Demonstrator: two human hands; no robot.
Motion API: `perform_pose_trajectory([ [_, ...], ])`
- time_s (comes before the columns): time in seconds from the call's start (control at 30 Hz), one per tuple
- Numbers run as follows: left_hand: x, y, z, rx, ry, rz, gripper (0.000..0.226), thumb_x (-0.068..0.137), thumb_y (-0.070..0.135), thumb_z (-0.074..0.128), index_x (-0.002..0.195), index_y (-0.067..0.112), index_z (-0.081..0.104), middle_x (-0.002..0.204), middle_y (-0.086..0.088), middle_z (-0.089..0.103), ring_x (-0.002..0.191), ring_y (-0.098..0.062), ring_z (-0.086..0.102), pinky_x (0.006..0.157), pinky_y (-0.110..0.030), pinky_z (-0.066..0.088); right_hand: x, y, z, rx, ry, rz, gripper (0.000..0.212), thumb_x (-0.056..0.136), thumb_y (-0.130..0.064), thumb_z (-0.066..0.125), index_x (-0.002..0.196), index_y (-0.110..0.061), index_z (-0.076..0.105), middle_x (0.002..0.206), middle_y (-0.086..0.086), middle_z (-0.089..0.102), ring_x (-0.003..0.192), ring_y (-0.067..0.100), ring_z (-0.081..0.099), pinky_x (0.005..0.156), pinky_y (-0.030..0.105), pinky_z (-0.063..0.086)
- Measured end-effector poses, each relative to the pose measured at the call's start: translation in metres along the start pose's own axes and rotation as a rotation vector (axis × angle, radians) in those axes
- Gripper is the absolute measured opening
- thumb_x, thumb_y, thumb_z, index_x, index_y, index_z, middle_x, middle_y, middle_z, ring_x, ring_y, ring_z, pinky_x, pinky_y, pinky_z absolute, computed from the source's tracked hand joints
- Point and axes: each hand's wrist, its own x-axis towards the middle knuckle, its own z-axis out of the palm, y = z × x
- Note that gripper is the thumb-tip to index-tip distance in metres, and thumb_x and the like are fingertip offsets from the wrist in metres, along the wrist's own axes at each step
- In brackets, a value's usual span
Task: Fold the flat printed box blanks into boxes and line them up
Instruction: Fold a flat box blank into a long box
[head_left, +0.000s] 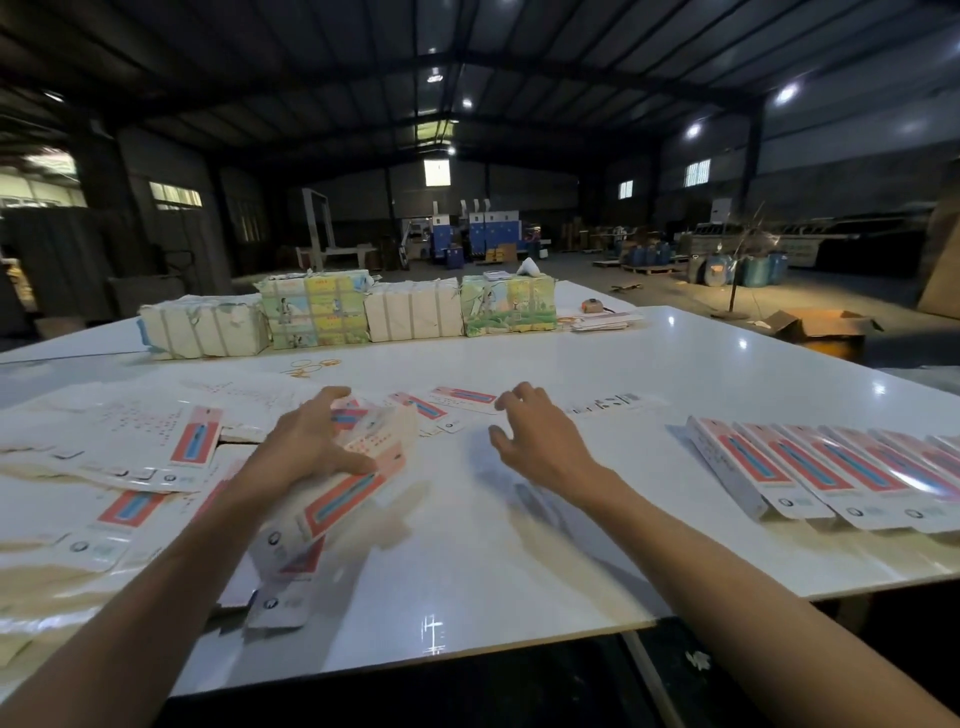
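My left hand (306, 447) grips a pink and white printed box blank (337, 499) lifted at a tilt above the white table (519, 561); the blank is blurred. My right hand (540, 436) hovers over the table to its right, fingers loosely curled and holding nothing. Flat blanks (130, 457) lie spread in a loose pile on the left. Two more flat blanks (447, 402) lie beyond my hands. A row of several folded boxes (831, 467) lies side by side at the right, running off the frame's edge.
Several tied bundles of stacked blanks (353, 312) stand in a row across the far side of the table. A few rubber bands (306, 368) lie in front of them. An open cardboard carton (826, 330) sits on the floor past the right edge.
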Motion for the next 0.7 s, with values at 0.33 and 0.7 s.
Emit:
perform_pose_trajectory([
  [0.33,0.004,0.004,0.02,-0.407,-0.185,0.029,0.126,0.047,0.048,0.101,0.15,0.059,0.028,0.13,0.003,0.064,0.079,-0.015,0.079,0.054,-0.029,0.06,-0.008,-0.005,0.048,0.558,-0.016,0.036,0.026,0.104,-0.014,0.053,0.129,-0.017,0.062,0.115,0.0,0.065,0.098,0.017,0.061,0.077,0.025,0.046],
  [0.7,0.005,0.052,0.059,-0.868,-0.443,0.072,0.037,0.106,0.046,0.057,0.123,0.02,0.078,0.112,-0.01,0.079,0.11,-0.029,0.075,0.095,-0.043,0.059,-0.001,-0.006,0.025,1.295,0.148,0.212,0.03,0.102,-0.007,0.066,0.13,-0.019,0.062,0.104,0.016,0.075,0.088,0.017,0.075,0.077,0.028,0.061],
])
